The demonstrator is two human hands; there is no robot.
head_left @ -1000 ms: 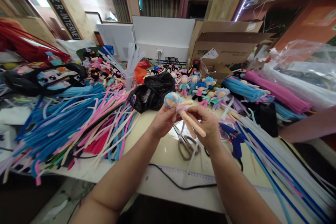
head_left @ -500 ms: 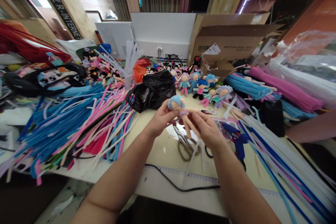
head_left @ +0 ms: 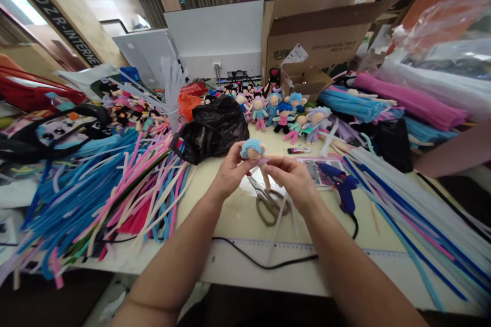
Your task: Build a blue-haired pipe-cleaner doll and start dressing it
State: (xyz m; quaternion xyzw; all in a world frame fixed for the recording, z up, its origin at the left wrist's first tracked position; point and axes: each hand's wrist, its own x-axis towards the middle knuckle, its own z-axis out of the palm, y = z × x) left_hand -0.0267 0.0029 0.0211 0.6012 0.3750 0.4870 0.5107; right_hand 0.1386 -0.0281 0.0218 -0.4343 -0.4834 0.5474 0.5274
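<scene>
A small pipe-cleaner doll (head_left: pixel 253 152) with blue hair and a peach body is held over the table between both hands. My left hand (head_left: pixel 229 173) pinches it at the head and neck. My right hand (head_left: pixel 293 180) is closed round its body and arm, with a lilac pipe cleaner wrapped at the doll's neck. Scissors (head_left: pixel 269 204) lie on the table just below the hands. A blue glue gun (head_left: pixel 342 189) lies to the right of my right hand.
Heaps of blue, pink and white pipe cleaners (head_left: pixel 99 184) fill the left; long white and blue ones (head_left: pixel 406 199) the right. Finished dolls (head_left: pixel 284 115) stand behind a black bag (head_left: pixel 210 130). A cardboard box (head_left: pixel 318 30) stands at the back. Another person's arm (head_left: pixel 452 150) reaches in at right.
The doll has been turned so its peach legs point down behind my right hand instead of sticking out toward me. The camera has tilted down and shifted slightly.
</scene>
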